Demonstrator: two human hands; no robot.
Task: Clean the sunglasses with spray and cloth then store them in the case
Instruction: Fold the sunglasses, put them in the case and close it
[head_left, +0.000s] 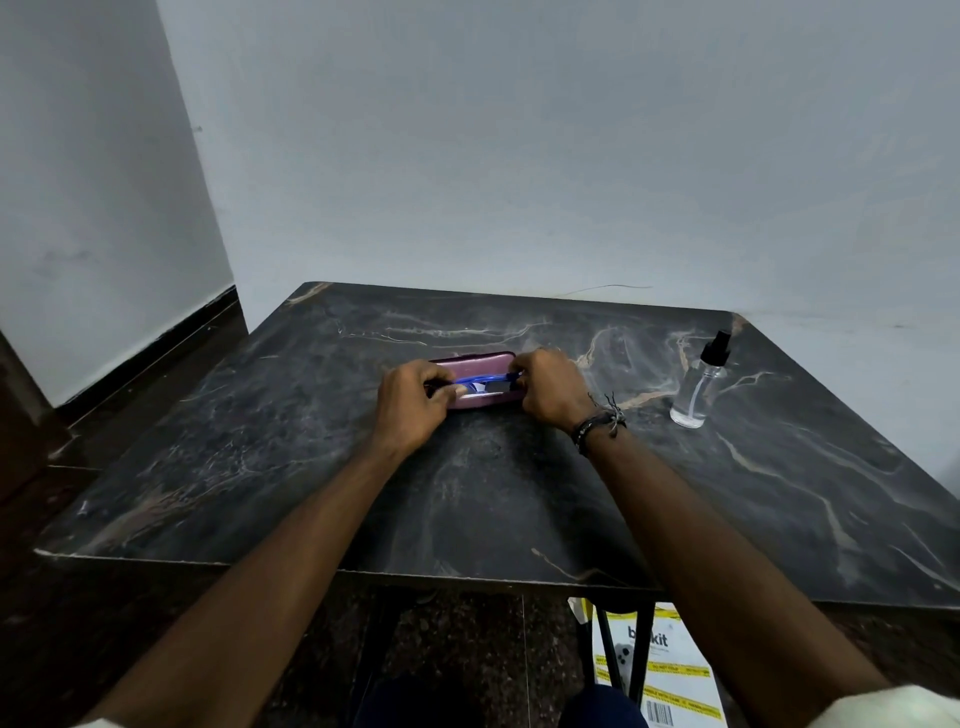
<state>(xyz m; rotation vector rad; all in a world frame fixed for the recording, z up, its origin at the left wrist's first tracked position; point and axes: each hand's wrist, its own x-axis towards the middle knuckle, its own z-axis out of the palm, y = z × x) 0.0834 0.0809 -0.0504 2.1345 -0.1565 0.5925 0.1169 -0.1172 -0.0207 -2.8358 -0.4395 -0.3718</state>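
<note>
A pink case lies open in the middle of the dark marble table. Blue-framed sunglasses sit inside it, partly hidden by my fingers. My left hand grips the left end of the sunglasses and case, fingers curled. My right hand pinches the right end of the blue frame at the case's right side. A clear spray bottle with a black nozzle stands upright to the right of my right hand. No cloth shows.
The table stands against a white wall in a corner. A white and yellow printed bag lies on the floor under the table's front right, beside black table legs.
</note>
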